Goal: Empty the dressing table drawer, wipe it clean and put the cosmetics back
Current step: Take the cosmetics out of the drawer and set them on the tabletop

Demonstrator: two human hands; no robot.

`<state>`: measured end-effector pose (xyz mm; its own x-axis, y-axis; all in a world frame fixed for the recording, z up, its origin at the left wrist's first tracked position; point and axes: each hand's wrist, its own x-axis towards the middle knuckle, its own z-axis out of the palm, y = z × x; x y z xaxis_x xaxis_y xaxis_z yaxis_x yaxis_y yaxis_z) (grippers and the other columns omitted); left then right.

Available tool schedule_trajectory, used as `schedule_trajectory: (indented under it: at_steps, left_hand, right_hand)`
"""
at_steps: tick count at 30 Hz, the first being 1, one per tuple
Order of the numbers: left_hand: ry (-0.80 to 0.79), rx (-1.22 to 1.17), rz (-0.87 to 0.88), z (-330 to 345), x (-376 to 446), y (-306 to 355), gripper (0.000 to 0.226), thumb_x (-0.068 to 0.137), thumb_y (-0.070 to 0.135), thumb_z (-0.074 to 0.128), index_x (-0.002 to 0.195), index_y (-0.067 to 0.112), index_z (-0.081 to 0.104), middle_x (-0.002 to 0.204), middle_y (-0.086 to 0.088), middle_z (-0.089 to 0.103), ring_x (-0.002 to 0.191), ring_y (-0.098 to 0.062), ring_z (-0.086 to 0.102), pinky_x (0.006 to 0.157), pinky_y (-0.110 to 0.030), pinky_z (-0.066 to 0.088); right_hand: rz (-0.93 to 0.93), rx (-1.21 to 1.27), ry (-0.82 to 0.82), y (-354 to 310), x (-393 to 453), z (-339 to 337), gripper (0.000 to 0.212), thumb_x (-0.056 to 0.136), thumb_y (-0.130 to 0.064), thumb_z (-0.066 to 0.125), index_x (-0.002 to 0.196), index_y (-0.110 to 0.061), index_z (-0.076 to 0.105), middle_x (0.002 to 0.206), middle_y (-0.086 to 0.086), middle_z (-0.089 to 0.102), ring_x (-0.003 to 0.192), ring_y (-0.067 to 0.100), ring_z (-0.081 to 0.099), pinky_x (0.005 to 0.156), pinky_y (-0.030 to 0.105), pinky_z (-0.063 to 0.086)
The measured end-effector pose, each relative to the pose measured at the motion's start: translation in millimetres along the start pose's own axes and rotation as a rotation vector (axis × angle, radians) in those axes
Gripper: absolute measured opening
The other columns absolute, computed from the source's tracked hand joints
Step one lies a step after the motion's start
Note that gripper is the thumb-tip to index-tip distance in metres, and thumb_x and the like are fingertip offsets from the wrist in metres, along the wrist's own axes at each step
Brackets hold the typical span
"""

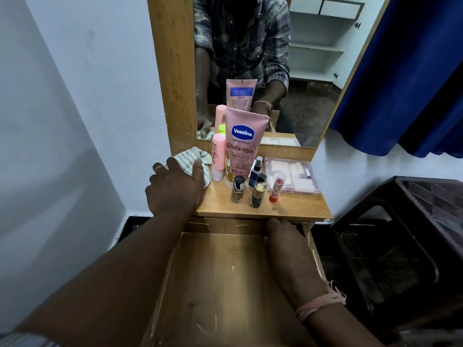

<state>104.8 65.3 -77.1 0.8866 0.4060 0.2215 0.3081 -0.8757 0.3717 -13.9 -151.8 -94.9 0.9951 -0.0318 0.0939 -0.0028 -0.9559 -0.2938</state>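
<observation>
Nearest to me the drawer [220, 276] stands pulled out below the worktop [295, 209], and its scuffed wooden floor shows nothing lying in it. My right hand [283, 236] reaches into the drawer's far right corner, just under the worktop's front edge; the fingertips are hidden there, so I cannot tell whether they are curled or straight, or whether they hold anything. My left hand [175, 186] is up on the near left corner of the worktop, fingers bent over the striped cloth [190, 156] and gripping it against the surface. The cosmetics are all out on the worktop, right of the cloth. In the near row stand a small foundation bottle [238, 189], a dark bottle with a gold cap [258, 195] and a red lip balm stick [276, 187], each upright and a little apart. Behind them a small blue spray bottle [258, 171] stands just beside the tall pink Vaseline tube [241, 146], with a slimmer pink tube [218, 159] touching its left side. To the right lies a clear plastic box [293, 176] holding pale, whitish items I cannot make out. At the far side the mirror [313, 83] reflects my arms and the tubes' backs.
</observation>
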Motion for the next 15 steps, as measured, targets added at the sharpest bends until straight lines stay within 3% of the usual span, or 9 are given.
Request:
schedule_trajectory:
  at_steps: [4,6,8,12,15]
  left_hand:
    - [-0.002,0.008,-0.003,-0.3,0.3,0.8,0.082,0.092,0.081,0.020,0.136,0.016,0.045,0.134,-0.017,0.055,0.112,-0.036,0.063,0.086,-0.045,0.052]
    - [-0.003,-0.001,-0.007,-1.3,0.2,1.1,0.081,0.092,0.081,0.020,0.136,0.017,0.045,0.133,-0.017,0.055,0.111,-0.036,0.063,0.086,-0.045,0.052]
    - [-0.003,-0.008,-0.008,-0.7,0.3,0.4,0.081,0.092,0.081,0.021,0.136,0.017,0.045,0.133,-0.017,0.056,0.111,-0.036,0.063,0.086,-0.045,0.052]
    - [-0.010,-0.012,-0.005,1.8,0.6,-0.6,0.082,0.091,0.082,0.020,0.133,0.017,0.047,0.131,-0.018,0.056,0.109,-0.037,0.064,0.086,-0.046,0.052]
    - [-0.005,-0.020,0.010,-0.1,-0.5,0.7,0.082,0.091,0.081,0.021,0.133,0.016,0.047,0.130,-0.019,0.057,0.108,-0.038,0.064,0.085,-0.046,0.052]
  right_hand:
    - [-0.032,0.028,0.005,-4.4,-2.6,-2.2,0.014,0.095,-0.010,0.051,0.099,-0.023,0.056,0.104,0.001,0.061,0.096,0.020,0.061,0.073,0.030,0.045]
    - [-0.037,0.093,-0.007,-5.2,-7.6,-11.0,0.016,0.094,-0.013,0.053,0.087,-0.027,0.049,0.096,-0.003,0.060,0.089,0.018,0.059,0.068,0.029,0.041]
    - [0.001,0.197,0.012,-2.7,-15.3,-27.6,0.019,0.089,-0.013,0.059,0.077,-0.024,0.049,0.084,-0.008,0.061,0.078,0.013,0.059,0.065,0.032,0.047]
    - [0.137,0.404,0.235,-0.5,-18.9,-84.1,0.013,0.090,-0.014,0.066,0.083,-0.024,0.062,0.072,-0.010,0.066,0.063,0.000,0.064,0.059,0.022,0.055]
    - [0.141,0.397,0.456,-1.6,2.6,-112.9,0.006,0.091,-0.019,0.070,0.091,-0.024,0.067,0.083,-0.011,0.069,0.078,0.003,0.065,0.074,0.029,0.055]
